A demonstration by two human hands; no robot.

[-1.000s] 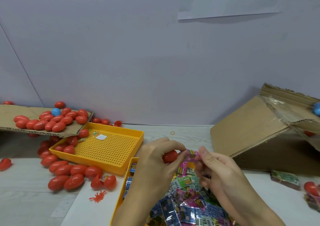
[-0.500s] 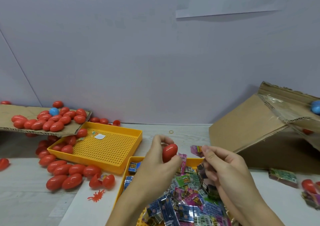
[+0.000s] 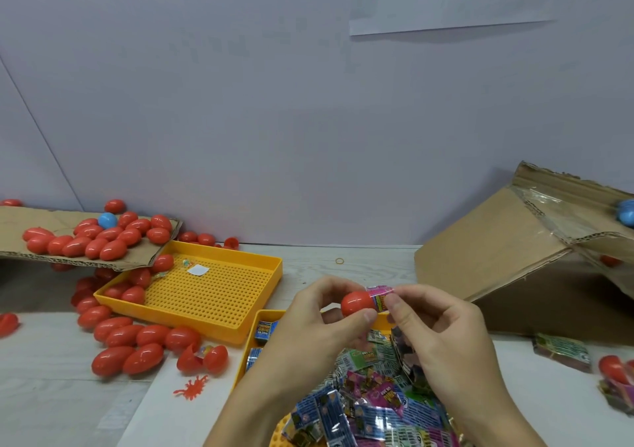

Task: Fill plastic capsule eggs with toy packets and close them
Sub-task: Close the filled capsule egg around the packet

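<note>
My left hand [image 3: 308,326] pinches a red capsule egg half [image 3: 356,304] between thumb and fingers, above the near yellow tray [image 3: 264,319]. My right hand [image 3: 442,336] pinches a pink toy packet [image 3: 379,297] whose end touches the egg's open side. My right palm also holds a dark packet [image 3: 403,347]. The near tray is heaped with several toy packets [image 3: 370,398] in blue, pink and green.
A second yellow tray [image 3: 212,292] lies to the left with some red eggs. Several red eggs [image 3: 127,340] lie around it and on a cardboard flap [image 3: 51,227]. An open red egg [image 3: 202,359] and a red toy bug [image 3: 192,386] lie nearby. A cardboard box [image 3: 514,257] stands at right.
Both hands came together: the right hand brought the pink packet leftward to the open side of the red egg, which the left hand turned toward it.
</note>
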